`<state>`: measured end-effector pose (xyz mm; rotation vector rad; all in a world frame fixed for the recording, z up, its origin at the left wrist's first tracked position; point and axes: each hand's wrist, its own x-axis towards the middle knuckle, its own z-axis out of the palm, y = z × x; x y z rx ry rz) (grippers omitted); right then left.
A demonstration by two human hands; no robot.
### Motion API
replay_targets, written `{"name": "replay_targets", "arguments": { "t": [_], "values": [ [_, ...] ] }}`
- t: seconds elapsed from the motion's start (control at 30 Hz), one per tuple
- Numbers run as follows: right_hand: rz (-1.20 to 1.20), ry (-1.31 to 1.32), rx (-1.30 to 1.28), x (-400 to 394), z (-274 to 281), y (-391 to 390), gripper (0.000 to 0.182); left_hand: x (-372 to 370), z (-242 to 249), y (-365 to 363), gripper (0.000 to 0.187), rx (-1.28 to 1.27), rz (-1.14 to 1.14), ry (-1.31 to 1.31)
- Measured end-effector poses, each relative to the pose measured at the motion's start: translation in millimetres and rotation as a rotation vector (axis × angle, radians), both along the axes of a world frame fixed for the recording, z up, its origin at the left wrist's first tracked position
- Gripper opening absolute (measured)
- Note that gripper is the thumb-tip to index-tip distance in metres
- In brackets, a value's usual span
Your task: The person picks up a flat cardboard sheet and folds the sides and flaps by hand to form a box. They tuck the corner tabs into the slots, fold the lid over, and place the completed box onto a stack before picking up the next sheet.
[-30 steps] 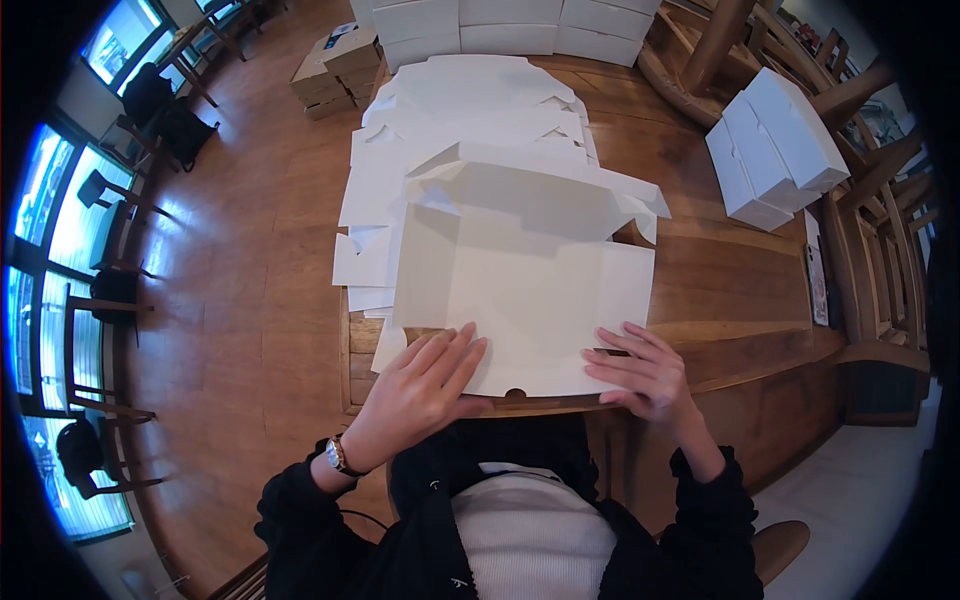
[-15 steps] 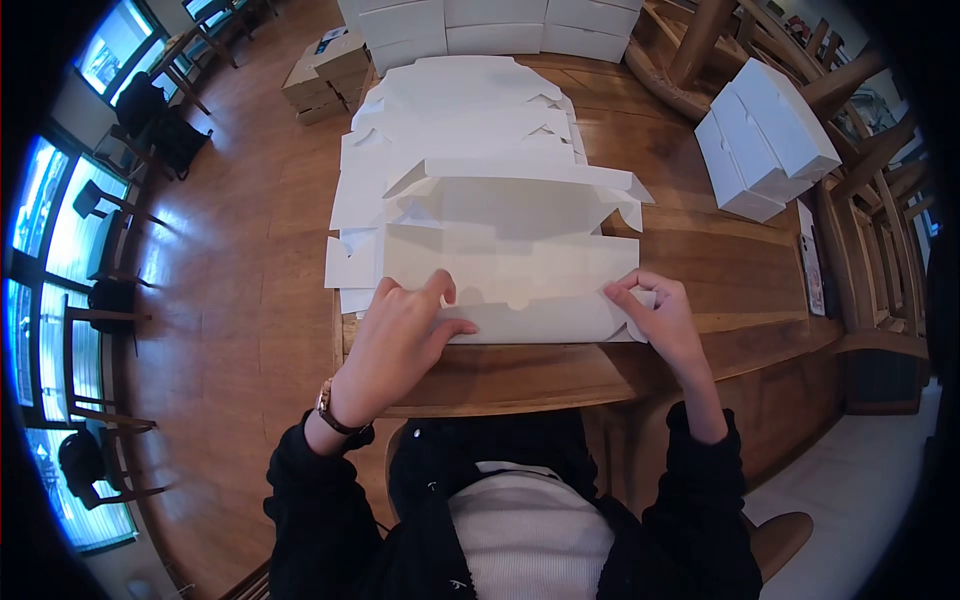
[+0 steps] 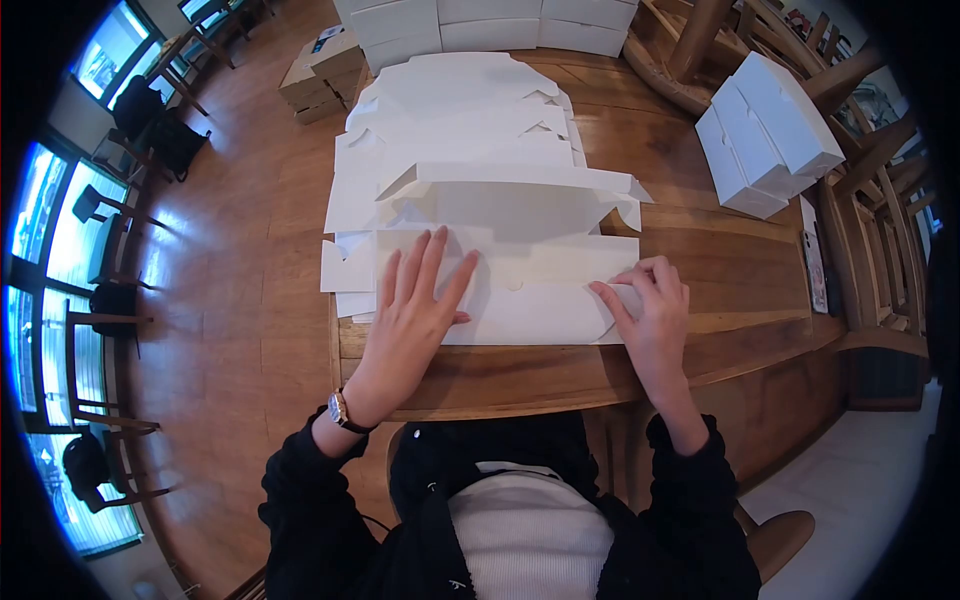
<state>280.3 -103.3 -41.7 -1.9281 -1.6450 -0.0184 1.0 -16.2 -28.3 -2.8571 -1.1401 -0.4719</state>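
A part-folded white cardboard sheet [image 3: 540, 312] lies long axis crosswise on the brown wooden tabletop [image 3: 720, 265], under the spread, unclenched fingers of the left hand [image 3: 408, 308]; the right hand [image 3: 655, 315] bends its fingers at the near right corner, grip unclear.

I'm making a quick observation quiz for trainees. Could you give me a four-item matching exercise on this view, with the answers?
1. Left hand
2. Right hand
3. Watch
4. Brown boxes

A. Left of the table
B. Fingers bent, at the right end of the white card
C. Worn next to a dark sleeve
D. Fingers spread over the card

Pairs: 1-D, 2-B, 3-C, 4-A.
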Motion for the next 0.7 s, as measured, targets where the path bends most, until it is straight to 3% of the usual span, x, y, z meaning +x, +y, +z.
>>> {"name": "replay_targets", "arguments": {
  "t": [0.07,0.13,0.17,0.2,0.23,0.3,0.33,0.7],
  "values": [
    [-0.03,-0.121,-0.012,-8,-9,0,0.029,-3,-1,-2,0.066,-0.171,-0.136,-0.041],
    [-0.084,-0.158,-0.025,-21,-15,2,0.039,1,-4,-18,0.065,-0.117,-0.263,0.063],
    [0.002,-0.236,-0.025,-23,-14,1,0.044,5,-5,-26,0.064,-0.092,-0.325,0.113],
    [0.086,-0.313,-0.023,-24,-11,1,0.048,7,-5,-29,0.062,0.006,-0.304,0.248],
    [0.168,-0.389,-0.021,-26,-9,0,0.052,7,-3,-30,0.062,-0.131,-0.295,0.153],
    [0.323,-0.213,-0.113,-40,-4,-1,0.057,7,5,-31,0.064,-0.404,-0.276,-0.037],
    [0.401,-0.122,-0.16,-45,-3,-2,0.059,8,3,-31,0.065,-0.414,-0.281,-0.044],
    [0.393,-0.315,-0.277,-50,-9,-2,0.065,7,-11,-38,0.064,-0.364,-0.251,-0.01]
  ]
}}
